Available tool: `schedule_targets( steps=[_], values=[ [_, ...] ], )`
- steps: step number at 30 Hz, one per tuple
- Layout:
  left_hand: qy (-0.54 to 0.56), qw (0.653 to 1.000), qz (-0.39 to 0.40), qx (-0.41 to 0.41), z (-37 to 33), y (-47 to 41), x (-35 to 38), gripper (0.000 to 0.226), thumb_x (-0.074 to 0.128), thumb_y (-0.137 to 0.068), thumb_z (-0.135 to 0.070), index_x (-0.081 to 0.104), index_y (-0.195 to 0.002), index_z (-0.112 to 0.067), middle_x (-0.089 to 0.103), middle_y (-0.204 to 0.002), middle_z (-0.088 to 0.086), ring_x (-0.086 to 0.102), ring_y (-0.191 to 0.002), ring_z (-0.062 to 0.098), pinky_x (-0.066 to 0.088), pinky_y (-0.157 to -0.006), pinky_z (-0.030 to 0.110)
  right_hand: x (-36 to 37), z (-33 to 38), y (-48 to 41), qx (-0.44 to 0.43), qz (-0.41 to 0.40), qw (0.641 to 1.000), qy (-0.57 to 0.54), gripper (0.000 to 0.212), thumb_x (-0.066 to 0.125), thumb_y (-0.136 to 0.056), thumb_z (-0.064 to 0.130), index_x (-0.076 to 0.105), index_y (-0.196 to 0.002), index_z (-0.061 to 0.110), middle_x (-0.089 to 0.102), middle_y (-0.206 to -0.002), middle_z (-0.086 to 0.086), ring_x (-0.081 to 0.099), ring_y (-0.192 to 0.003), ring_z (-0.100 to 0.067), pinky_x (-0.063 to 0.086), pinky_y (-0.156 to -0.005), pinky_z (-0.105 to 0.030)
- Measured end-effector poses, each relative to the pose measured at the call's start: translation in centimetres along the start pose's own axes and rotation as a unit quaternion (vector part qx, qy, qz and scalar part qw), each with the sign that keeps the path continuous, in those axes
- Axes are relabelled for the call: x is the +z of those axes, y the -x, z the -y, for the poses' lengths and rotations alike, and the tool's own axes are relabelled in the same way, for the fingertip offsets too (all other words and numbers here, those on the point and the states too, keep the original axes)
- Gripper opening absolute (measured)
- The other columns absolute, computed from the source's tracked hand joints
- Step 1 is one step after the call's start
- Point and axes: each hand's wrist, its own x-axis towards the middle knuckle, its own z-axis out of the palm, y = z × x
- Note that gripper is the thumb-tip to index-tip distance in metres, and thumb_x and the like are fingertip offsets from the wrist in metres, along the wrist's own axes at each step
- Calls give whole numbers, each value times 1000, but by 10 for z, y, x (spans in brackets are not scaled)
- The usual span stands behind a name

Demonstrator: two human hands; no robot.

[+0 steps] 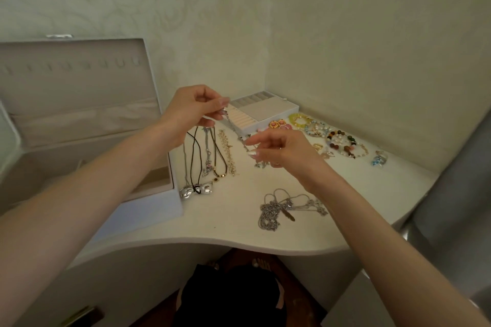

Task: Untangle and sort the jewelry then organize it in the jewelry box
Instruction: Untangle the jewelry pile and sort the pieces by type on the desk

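Sorting step: left hand [194, 110] and right hand [279, 151] each keep a narrow pinch grip on one end of a silver chain [235, 129] held above the table [225, 220] near the open jewelry box [79, 87]; next move is probably laying it beside the straightened necklaces [206, 156], with the tangled pile [279, 210] still to do.

Both arms reached forward, hands raised right of the jewelry box [79, 93]. The left hand [191, 109] pinched a chain [234, 128] near its top; the right hand [281, 151] pinched it lower down.
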Motion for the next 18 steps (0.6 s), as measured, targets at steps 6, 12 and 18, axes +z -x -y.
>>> schedule_targets(
  steps=[6, 12, 18],
  values=[
    [37, 997, -39, -50, 10, -12, -21, 11, 69, -83, -20, 61, -78, -14, 64, -65, -4, 60, -53, 2, 48, -48, 13, 15, 4, -9, -12, -9, 1000, -7, 6, 76, -78, 11, 74, -81, 7, 56, -51, 2, 46, -45, -3, 38, -49, -12],
    [78, 989, -77, -98, 18, -35, -34, 11, 64, -88, -14, 57, -82, -7, 63, -73, 6, 56, -43, 2, 45, -42, 13, 28, 3, -11, -39, -5, 999, 2, 8, 71, -83, 15, 75, -86, 10, 62, -53, 2, 52, -50, -1, 40, -56, -11],
    [78, 985, -100, -118, 16, -61, -31, 10, 59, -91, -6, 54, -85, 0, 63, -73, 12, 58, -39, 4, 48, -42, 14, 42, 5, -12, -57, 5, 996, 74, 10, 68, -85, 15, 75, -92, 19, 72, -73, 1, 67, -67, -1, 43, -61, -6]
  ],
)
